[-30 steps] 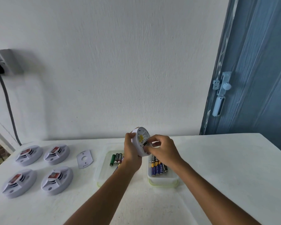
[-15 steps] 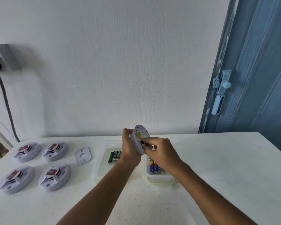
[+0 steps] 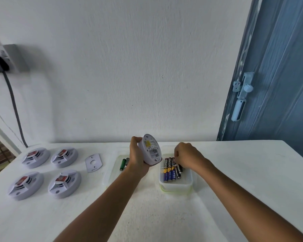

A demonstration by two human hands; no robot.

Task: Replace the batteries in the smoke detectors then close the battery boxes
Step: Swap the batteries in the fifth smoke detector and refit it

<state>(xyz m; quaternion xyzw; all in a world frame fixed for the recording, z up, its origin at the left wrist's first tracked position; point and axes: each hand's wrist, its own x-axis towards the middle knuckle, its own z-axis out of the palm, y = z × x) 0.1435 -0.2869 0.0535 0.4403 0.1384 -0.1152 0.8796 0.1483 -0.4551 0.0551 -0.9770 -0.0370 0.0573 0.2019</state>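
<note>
My left hand holds a white round smoke detector on edge above the table, its back turned toward my right hand, and the battery bay on that back looks open. My right hand reaches down into the right clear container, fingers curled over the far ends of several batteries lying side by side. Whether those fingers grip a battery is hidden. A loose white cover plate lies on the table to the left.
A second clear container behind my left wrist holds a green battery and others. Several more smoke detectors sit in a grid at the table's left. A blue door stands at the right, and a cable hangs at the left.
My right hand has left the detector's back and dropped to the right container of batteries. My left hand has tilted the detector and lowered it slightly.
</note>
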